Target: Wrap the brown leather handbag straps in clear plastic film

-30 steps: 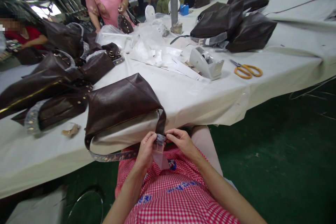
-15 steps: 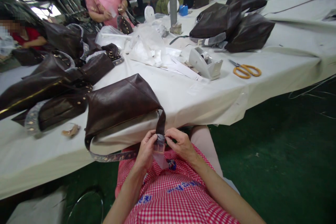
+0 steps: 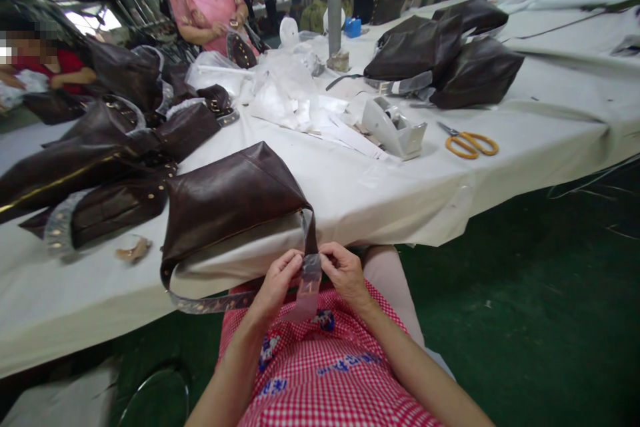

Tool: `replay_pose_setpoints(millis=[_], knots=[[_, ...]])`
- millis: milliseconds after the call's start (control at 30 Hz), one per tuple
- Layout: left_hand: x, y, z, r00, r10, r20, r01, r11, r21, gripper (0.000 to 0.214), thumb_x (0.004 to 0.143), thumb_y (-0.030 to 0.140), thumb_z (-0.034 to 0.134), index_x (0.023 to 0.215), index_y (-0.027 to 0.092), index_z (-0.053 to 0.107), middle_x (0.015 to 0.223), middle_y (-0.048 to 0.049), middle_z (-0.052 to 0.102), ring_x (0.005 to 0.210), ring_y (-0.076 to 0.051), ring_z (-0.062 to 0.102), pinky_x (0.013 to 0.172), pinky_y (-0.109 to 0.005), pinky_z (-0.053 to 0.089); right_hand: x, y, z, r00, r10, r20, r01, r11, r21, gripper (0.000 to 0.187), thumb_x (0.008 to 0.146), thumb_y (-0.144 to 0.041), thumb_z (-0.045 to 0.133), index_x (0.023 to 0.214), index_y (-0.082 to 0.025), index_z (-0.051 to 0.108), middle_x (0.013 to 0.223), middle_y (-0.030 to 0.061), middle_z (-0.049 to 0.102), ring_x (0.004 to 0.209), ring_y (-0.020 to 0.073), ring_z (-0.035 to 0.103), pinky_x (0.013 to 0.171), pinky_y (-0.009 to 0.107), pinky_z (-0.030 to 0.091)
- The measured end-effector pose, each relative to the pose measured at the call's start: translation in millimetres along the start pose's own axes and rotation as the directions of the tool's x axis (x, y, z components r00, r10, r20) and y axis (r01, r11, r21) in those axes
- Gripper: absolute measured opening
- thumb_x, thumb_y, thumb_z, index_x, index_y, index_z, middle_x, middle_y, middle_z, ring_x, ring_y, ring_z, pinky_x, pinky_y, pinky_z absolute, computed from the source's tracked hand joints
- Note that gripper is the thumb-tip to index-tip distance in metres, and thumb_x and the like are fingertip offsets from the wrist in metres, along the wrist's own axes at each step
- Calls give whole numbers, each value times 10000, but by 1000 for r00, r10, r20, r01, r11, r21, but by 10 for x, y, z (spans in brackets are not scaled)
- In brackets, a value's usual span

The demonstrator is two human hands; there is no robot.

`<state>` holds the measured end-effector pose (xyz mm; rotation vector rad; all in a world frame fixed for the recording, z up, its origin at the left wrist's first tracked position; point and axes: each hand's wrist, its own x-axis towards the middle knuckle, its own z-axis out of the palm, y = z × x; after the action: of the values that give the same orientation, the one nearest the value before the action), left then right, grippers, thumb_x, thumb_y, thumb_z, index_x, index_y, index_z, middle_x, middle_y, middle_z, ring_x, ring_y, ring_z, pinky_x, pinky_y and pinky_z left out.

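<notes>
A dark brown leather handbag (image 3: 235, 203) lies on its side at the table's front edge, its strap (image 3: 311, 233) hanging down over my lap. Clear plastic film (image 3: 310, 280) covers the strap's lower end and hangs below it; a buckle shows faintly through it. My left hand (image 3: 280, 278) pinches the film's left edge, thumb against fingers. On the opposite side, my right hand (image 3: 346, 273) is closed in a pinch at the film's right edge. A studded part of the strap (image 3: 210, 301), wrapped in plastic, loops from the bag toward my left wrist.
More brown bags (image 3: 105, 153) are heaped at left, and others (image 3: 420, 47) at back right. A tape dispenser (image 3: 395, 130) and orange-handled scissors (image 3: 470, 143) rest on the white-covered table (image 3: 350, 193). Loose plastic (image 3: 280, 83) lies mid-table. Co-workers are around it.
The film around the strap end has gone from bunched over the buckle to a flatter, longer hanging sheet. My hands have moved slightly, still on either side. The view has shifted a little.
</notes>
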<state>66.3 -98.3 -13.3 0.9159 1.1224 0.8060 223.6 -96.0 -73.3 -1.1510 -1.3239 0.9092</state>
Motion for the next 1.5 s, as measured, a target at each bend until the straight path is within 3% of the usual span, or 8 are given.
replay_pose_setpoints(millis=[200,500,600,767,867,1200,1367,1500], knots=[[36,88,-49,976,197,87,-214,936,278,173,779,321,683,864,183,741,845,-45,686,808,-192,594,771,-256,465,14,51,41,975,217,39,-221,952,213,175,795,-357,617,769,-185,638,683,-1,625,606,133,561,583,231,482],[82,-9,-58,808,556,194,-530,543,651,206,868,166,500,800,208,689,769,-58,656,703,-177,586,699,-265,447,20,42,36,971,228,72,-239,944,228,179,781,-364,629,755,-187,635,651,-18,614,561,120,555,536,215,466],[88,-22,-51,799,578,168,-520,521,677,208,859,153,487,777,207,670,725,-46,632,659,-169,563,660,-254,433,15,54,47,967,239,93,-255,937,240,184,786,-365,625,764,-182,629,653,-18,615,549,118,563,531,217,472],[52,-5,-40,836,549,-14,-457,710,536,167,878,217,525,847,198,688,869,-74,708,802,-200,644,758,-273,479,6,61,49,964,251,87,-265,934,240,199,796,-381,617,777,-183,630,659,-7,633,551,125,575,528,225,487],[15,30,-42,844,536,9,-465,725,508,140,844,234,592,793,199,718,931,-92,728,865,-226,663,806,-295,488,9,51,39,967,242,84,-255,939,229,191,799,-370,610,781,-182,634,671,-3,636,563,125,579,537,225,486],[56,147,-11,811,557,182,-540,590,600,153,865,221,552,764,208,665,879,-91,697,811,-206,633,788,-306,480,22,49,5,984,174,30,-176,977,117,139,818,-309,574,765,-191,624,654,-12,597,561,120,549,534,214,474],[165,179,-58,761,549,344,-608,422,672,224,923,174,432,824,193,632,1201,-137,606,1115,-231,573,937,-343,467,98,29,-91,997,-74,-29,72,994,-78,88,810,-204,568,765,-198,643,1217,108,595,1053,211,616,900,320,496],[230,235,-64,722,580,378,-623,307,719,216,914,137,428,827,186,619,1371,-148,501,1246,-255,493,1022,-402,443,259,-19,-193,980,-160,118,176,974,-140,103,809,-143,547,773,-200,625,1403,126,498,1240,242,534,1023,382,428]])
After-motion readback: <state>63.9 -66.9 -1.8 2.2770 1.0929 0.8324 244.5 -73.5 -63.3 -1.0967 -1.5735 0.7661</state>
